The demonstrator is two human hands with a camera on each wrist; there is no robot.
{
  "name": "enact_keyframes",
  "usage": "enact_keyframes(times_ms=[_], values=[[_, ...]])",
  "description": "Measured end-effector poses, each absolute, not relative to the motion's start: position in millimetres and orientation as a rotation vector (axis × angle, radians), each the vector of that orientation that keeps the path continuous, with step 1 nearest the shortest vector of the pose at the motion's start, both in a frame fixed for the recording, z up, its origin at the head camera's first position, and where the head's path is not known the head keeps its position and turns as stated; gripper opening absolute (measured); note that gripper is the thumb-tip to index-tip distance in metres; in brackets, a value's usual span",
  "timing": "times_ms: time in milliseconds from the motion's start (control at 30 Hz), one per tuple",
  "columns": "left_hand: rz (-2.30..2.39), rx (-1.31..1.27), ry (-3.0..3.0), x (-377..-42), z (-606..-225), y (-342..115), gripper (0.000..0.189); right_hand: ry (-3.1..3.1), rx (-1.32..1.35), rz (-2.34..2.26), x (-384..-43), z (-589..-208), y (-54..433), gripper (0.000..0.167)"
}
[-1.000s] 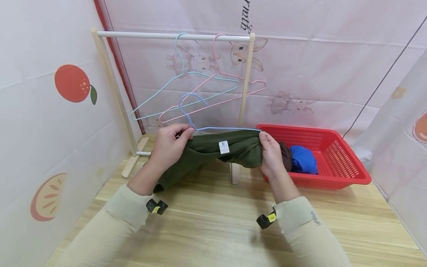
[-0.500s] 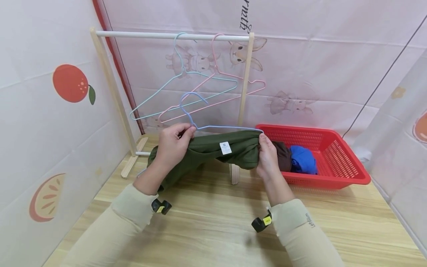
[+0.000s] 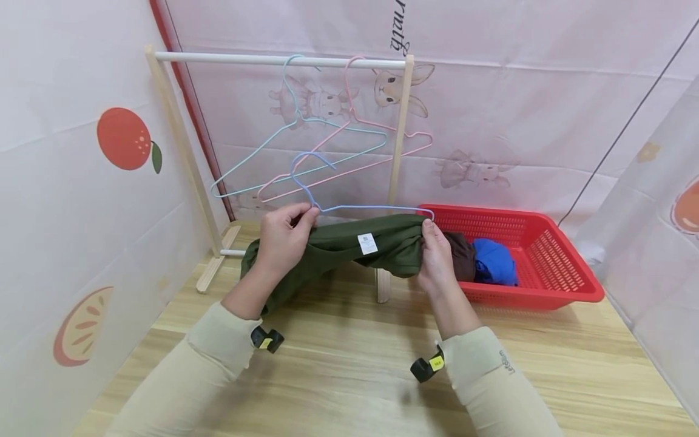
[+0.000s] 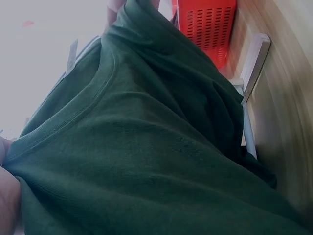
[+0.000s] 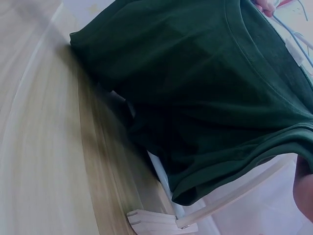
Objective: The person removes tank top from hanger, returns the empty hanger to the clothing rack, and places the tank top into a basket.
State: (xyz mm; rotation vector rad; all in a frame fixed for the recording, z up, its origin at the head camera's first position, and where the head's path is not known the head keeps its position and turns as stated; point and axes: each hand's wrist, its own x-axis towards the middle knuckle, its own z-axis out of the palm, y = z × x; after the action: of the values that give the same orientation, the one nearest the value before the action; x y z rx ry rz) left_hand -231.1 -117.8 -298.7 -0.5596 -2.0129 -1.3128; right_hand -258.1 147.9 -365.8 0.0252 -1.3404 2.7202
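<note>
In the head view a dark green T-shirt (image 3: 333,255) with a white label (image 3: 368,244) hangs between my hands, above the table. My left hand (image 3: 283,238) pinches the neck of a blue hanger (image 3: 377,207), along with the shirt's neckline. With thumb and fingers, my right hand (image 3: 435,255) grips the bunched shirt just below the hanger's right end. That bent end shows bare above the cloth. The rest of the hanger is hidden by the shirt and my left hand. The left wrist view shows the round neckline of the shirt (image 4: 132,127) close up.
Behind my hands stands a rack with a white rail (image 3: 229,58) and wooden posts. A mint hanger (image 3: 251,153) and a pink hanger (image 3: 327,141) hang on it. At right, a red basket (image 3: 562,261) holds brown cloth (image 3: 460,255) and blue cloth (image 3: 494,262).
My right hand has shifted slightly left with the shirt edge, baring the hanger's right end. More brown cloth shows in the basket. My left hand has moved slightly right, keeping its pinch.
</note>
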Motion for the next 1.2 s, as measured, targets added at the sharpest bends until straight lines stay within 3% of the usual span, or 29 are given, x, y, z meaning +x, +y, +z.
enact_keyframes(times_ms=[800, 1200], values=[[-1.506, -0.432, -1.926, -241.3, -308.9, -105.7, 0.017, -1.491, 0.074, 2.537, -251.3, -368.7, 130.9, 0.022], [-1.509, -0.448, -1.881, -230.2, -301.5, -85.4, 0.015, -1.527, 0.119, 2.566, -246.1, -374.2, 121.1, 0.023]])
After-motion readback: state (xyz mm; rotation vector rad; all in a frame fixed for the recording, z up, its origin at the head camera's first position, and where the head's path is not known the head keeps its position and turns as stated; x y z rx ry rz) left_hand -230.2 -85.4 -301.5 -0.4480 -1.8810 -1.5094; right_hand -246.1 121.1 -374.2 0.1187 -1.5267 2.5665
